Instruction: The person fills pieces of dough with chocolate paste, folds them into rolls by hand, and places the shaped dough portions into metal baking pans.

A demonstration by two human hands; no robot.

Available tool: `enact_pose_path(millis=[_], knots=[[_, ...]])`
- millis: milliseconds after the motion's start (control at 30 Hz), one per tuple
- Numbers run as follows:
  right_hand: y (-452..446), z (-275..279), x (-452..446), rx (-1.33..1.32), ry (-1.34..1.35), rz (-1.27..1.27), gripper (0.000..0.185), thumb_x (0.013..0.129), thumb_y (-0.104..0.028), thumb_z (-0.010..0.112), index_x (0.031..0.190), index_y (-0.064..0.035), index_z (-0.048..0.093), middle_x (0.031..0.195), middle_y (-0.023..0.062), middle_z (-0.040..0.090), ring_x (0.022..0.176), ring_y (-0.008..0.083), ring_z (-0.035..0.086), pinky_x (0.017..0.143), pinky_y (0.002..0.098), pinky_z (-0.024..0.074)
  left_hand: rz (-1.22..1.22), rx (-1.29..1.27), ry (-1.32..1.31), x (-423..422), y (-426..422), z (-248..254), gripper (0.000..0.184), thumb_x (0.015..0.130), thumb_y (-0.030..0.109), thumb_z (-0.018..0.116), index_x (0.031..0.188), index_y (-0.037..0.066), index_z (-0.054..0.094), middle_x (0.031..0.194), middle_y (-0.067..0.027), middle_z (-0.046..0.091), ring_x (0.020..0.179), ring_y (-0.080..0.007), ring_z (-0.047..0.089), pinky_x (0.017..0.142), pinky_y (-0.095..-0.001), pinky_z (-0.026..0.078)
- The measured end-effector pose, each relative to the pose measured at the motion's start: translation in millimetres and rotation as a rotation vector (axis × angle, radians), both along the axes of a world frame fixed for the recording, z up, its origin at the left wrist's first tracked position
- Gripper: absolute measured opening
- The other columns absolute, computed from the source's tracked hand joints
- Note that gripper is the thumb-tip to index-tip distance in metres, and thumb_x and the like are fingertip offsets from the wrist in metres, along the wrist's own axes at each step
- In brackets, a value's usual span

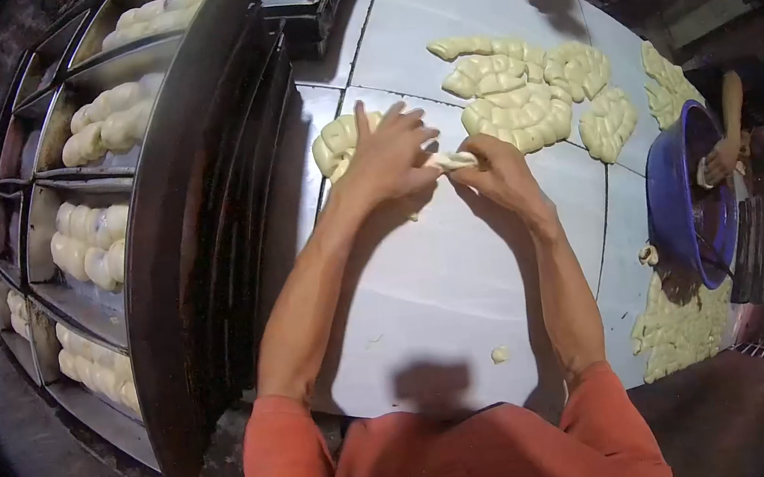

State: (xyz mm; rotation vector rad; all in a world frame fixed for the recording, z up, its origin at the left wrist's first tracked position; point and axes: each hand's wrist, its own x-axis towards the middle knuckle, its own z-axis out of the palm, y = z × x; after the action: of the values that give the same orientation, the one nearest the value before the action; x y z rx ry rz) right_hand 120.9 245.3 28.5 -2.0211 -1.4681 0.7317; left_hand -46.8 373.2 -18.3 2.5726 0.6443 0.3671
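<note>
A short strip of pale dough [456,161] lies between my two hands above the white tiled table. My right hand [500,172] pinches its right end with closed fingers. My left hand [389,156] has its fingers spread, with the palm down, at the strip's left end. Beside and partly under that hand sits a lumpy piece of dough [333,146]. Whether the left palm touches the dough is hidden.
Metal pans [76,195] with dough rolls stand at the left. Several flattened dough pieces [520,117] lie on the table [437,298]. At the right is a blue tub [672,193], with another person's hand [725,158] at it. Dough covers the lower right corner [684,325].
</note>
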Motion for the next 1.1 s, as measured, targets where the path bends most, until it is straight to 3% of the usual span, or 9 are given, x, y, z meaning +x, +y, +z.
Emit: enact_pose_path(millis=[67,133,300,433,500,667,867,933,1100], knots=[[-2.6,-18.7,6.4,0.021,0.077,-0.013,0.034,0.08,-0.019,0.072,0.1,0.006,0.061,0.09,0.0176,0.063,0.08,0.0291,0.06,0.073,0.041,0.0482,-0.03,-0.024,0.061,5.3,-3.2,4.1,0.043,0.079,0.037,0.073,0.113,0.013,0.07,0.131,-0.0092,0.059,0.137,-0.032,0.043,0.112,-0.0764,0.008],[0.1,-16.0,5.4,-0.045,0.575,-0.205,0.031,0.082,-0.019,0.071,0.1,0.0034,0.061,0.085,0.0141,0.062,0.073,0.028,0.057,0.071,0.0399,0.0488,-0.07,-0.048,0.118,8.3,-5.8,3.6,0.033,0.082,0.036,0.073,0.105,0.012,0.073,0.123,-0.0059,0.064,0.133,-0.0291,0.047,0.111,-0.0768,0.009],[4.3,-20.3,11.8,-0.003,0.104,0.078,0.053,0.078,-0.043,0.079,0.109,-0.001,0.068,0.094,0.0215,0.071,0.087,0.0299,0.07,0.076,0.042,0.0516,-0.039,-0.018,0.004,9.0,-10.6,-3.8,0.022,0.083,0.03,0.074,0.094,0.011,0.072,0.108,-0.0004,0.067,0.118,-0.022,0.056,0.111,-0.0753,0.016],[5.1,-2.2,8.6,-0.108,0.108,0.103,0.035,0.079,-0.032,0.072,0.09,0.0012,0.069,0.074,0.0071,0.063,0.073,0.0153,0.06,0.065,0.0331,0.0477,-0.059,-0.005,0.046,8.4,-10.7,-1.7,0.02,0.081,0.03,0.075,0.094,0.015,0.077,0.113,-0.0019,0.067,0.12,-0.0219,0.057,0.113,-0.0732,0.017],[-4.0,17.8,12.5,-0.27,0.42,0.02,0.028,0.077,-0.027,0.071,0.08,-0.0003,0.065,0.066,0.0017,0.055,0.063,0.0122,0.053,0.058,0.0307,0.0435,-0.073,-0.009,0.037,7.3,-13.2,0.7,0.019,0.081,0.031,0.075,0.094,0.017,0.078,0.115,-0.0027,0.067,0.122,-0.0219,0.057,0.113,-0.0726,0.017],[-73.6,30.4,64.8,-0.075,0.856,-0.047,0.019,0.069,-0.018,0.071,0.076,-0.0021,0.062,0.065,0.0031,0.055,0.06,0.0109,0.053,0.049,0.0278,0.0397,-0.053,0.042,0.081,9.1,-18.5,-0.8,0.018,0.083,0.032,0.073,0.095,0.021,0.079,0.118,-0.0043,0.067,0.123,-0.0224,0.057,0.113,-0.0695,0.021],[-167.0,70.3,83.8,0.416,0.995,0.008,0.044,0.076,-0.037,0.083,0.094,-0.0032,0.062,0.086,0.01,0.064,0.072,0.019,0.063,0.064,0.0319,0.0535,-0.037,0.0,0.11,8.1,-34.6,3.0,0.045,0.088,0.033,0.068,0.131,0.018,0.063,0.129,-0.0083,0.062,0.126,-0.0268,0.054,0.111,-0.0717,0.02],[-185.3,75.1,50.9,0.533,0.938,-0.456,0.046,0.084,-0.039,0.079,0.106,-0.003,0.06,0.095,0.0094,0.064,0.08,0.0192,0.065,0.067,0.034,0.0575,0.094,0.053,-0.075,6.7,-54.5,5.1,0.061,0.087,0.036,0.07,0.141,0.013,0.053,0.14,-0.0168,0.054,0.133,-0.0325,0.047,0.111,-0.0728,0.016],[-229.9,-15.4,23.7,0.169,1.058,-0.7,0.026,0.095,-0.019,0.066,0.111,-0.0002,0.057,0.099,0.0078,0.062,0.087,0.0155,0.066,0.071,0.028,0.0612,-0.04,-0.152,-0.239,21.1,-126.3,-5.4,0.062,0.085,0.037,0.072,0.138,0.009,0.056,0.143,-0.0192,0.053,0.137,-0.0336,0.045,0.111,-0.0709,0.018]])
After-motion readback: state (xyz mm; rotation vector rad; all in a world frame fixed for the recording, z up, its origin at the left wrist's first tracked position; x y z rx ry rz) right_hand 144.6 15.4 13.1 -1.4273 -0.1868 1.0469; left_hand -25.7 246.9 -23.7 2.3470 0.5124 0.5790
